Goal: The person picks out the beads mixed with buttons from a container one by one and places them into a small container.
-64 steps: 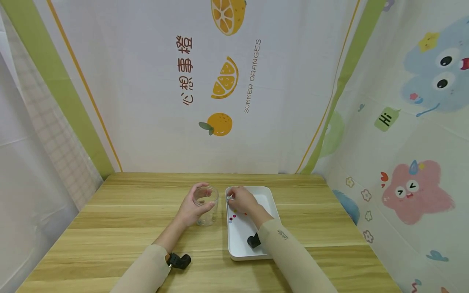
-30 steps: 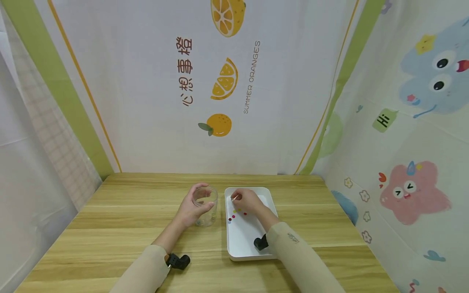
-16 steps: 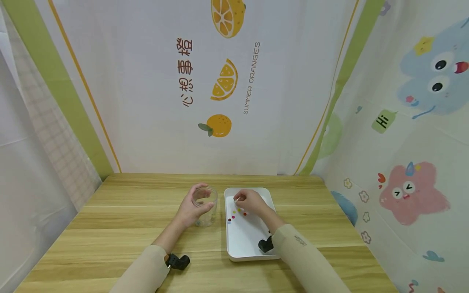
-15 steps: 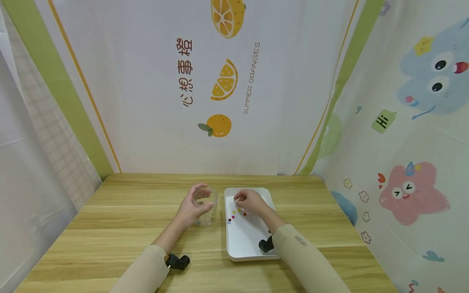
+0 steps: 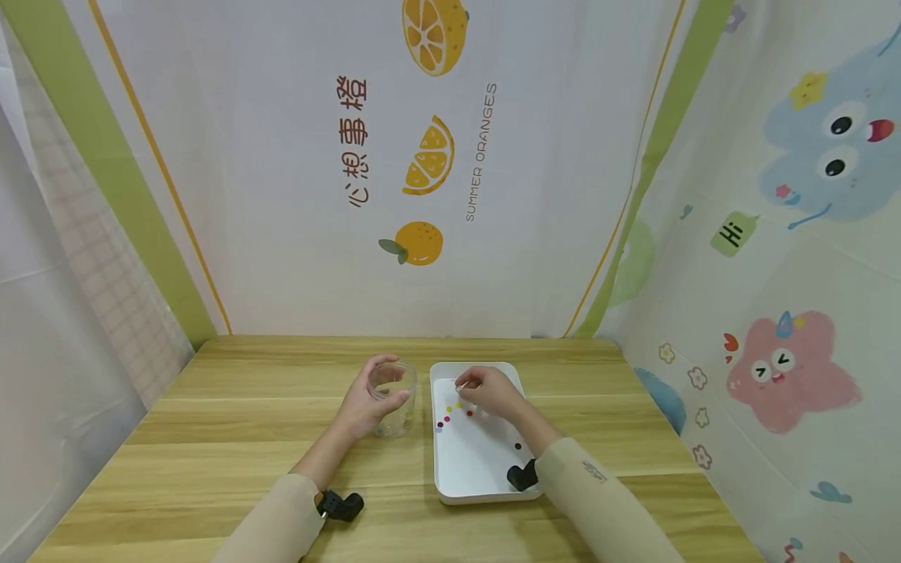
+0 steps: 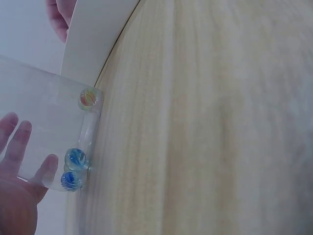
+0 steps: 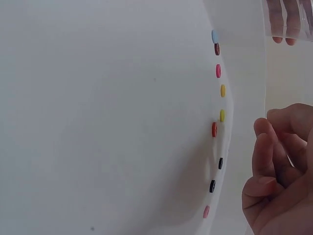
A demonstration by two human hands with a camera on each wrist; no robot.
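My left hand (image 5: 366,403) grips a clear plastic jar (image 5: 398,414) standing on the table left of the white tray (image 5: 450,499). Glass marbles lie at the jar's bottom; the left wrist view has a blue marble (image 6: 71,181) and a red-and-yellow marble (image 6: 87,98). Over the far part of the tray my right hand (image 5: 489,391) has its fingers bent, thumb and index finger close together. I cannot tell whether something small is pinched there. A loose row of small buttons lies in the tray, among them a red button (image 7: 214,129), a yellow button (image 7: 223,90) and a light blue button (image 7: 214,36).
A lone black button (image 5: 518,446) sits at the tray's right side, near the black right wrist camera (image 5: 522,475). Beneath everything is a wood-grain table (image 5: 281,438). A printed curtain (image 5: 296,234) hangs behind, another along the right.
My right hand has shifted from the tray's far left corner to the right, baring the yellow and red buttons and the black one. The left hand and jar stay in place.
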